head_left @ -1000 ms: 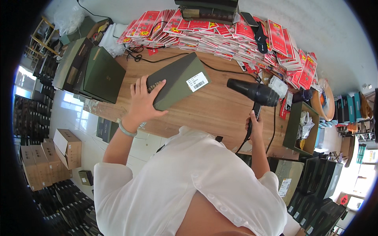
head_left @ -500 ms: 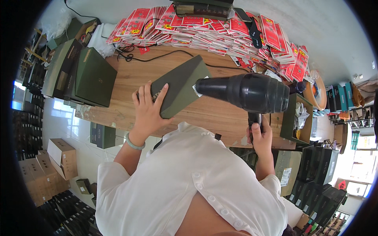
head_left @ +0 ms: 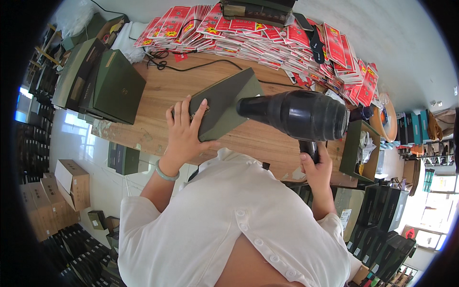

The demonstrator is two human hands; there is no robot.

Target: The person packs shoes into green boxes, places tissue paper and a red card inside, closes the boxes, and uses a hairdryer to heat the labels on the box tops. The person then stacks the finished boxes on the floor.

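Note:
A dark green cardboard box is tilted at an angle over the wooden table. My left hand grips its left end, fingers spread over one face and the thumb along the lower edge. In my right hand is the handle of a large black hair dryer, fingers wrapped round it. The dryer's nozzle points left at the box's right-hand face, very close to it or touching; I cannot tell which. It covers most of a white label on that face.
Heaps of red printed cards line the table's back edge, a black cable in front. Green boxes stand at the left. An open green box with small packets sits at the right. Cartons rest on the floor.
The dryer's nozzle now covers most of the white label that showed beside it before. Both hands keep their holds, and the whole view has shifted slightly.

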